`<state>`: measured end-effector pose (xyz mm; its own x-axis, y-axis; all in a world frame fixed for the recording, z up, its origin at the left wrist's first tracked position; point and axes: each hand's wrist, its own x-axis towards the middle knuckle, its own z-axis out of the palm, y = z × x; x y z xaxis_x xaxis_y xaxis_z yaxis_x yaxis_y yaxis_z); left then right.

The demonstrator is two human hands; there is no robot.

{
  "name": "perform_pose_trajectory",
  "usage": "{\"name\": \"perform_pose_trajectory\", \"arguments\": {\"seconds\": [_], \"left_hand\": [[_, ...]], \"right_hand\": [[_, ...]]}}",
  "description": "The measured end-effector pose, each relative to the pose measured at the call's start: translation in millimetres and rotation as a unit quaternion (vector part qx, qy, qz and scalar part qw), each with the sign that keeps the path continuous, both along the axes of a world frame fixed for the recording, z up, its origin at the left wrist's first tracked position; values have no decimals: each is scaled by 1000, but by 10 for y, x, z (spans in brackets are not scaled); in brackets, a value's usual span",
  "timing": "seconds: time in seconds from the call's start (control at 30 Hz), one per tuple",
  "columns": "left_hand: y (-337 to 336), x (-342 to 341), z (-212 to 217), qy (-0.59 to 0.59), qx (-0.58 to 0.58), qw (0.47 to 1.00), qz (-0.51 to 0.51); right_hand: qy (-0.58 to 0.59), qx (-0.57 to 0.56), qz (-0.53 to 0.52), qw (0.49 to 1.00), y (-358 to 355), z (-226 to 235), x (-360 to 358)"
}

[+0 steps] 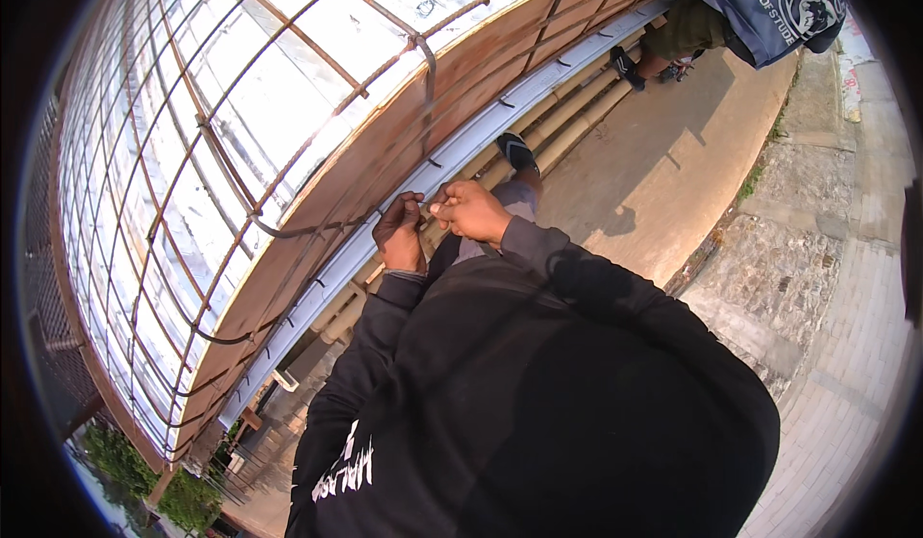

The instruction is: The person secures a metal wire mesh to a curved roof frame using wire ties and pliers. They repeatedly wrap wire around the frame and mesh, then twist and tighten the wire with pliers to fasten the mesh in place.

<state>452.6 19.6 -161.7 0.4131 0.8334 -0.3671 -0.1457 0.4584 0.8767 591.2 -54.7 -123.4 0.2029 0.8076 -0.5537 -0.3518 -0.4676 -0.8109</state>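
Observation:
My left hand (400, 236) and my right hand (471, 213) are close together in front of my body, beside the edge of the formwork. The fingers of each hand are pinched, and a thin, pale bit shows between them, too small to name. Just beyond them runs a long light-grey strip (336, 261) with short dark bar ends sticking out along it. A bent steel bar (312, 231) curves out of the rebar mesh (274, 28) and comes near my left hand.
The mesh lies over shiny pale sheeting (125, 201) edged by a brown board (288, 278). Bamboo poles (577, 115) run below the strip, with my shoe (516, 150) on them. Another person in a dark blue shirt (769, 14) is at the upper right. Brown ground (663, 173) lies far below.

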Motion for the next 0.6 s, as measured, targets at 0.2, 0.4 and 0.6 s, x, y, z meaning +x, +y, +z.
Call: {"name": "perform_pose_trajectory", "arguments": {"seconds": [0.2, 0.4, 0.6], "left_hand": [[48, 54, 21, 59, 41, 997, -41], [323, 429, 362, 104, 100, 985, -100], [373, 651, 155, 147, 82, 984, -62]], "right_hand": [[-69, 18, -50, 996, -111, -37, 95], [-422, 36, -146, 894, 47, -182, 747], [-520, 176, -133, 825, 394, -376, 994]]}}
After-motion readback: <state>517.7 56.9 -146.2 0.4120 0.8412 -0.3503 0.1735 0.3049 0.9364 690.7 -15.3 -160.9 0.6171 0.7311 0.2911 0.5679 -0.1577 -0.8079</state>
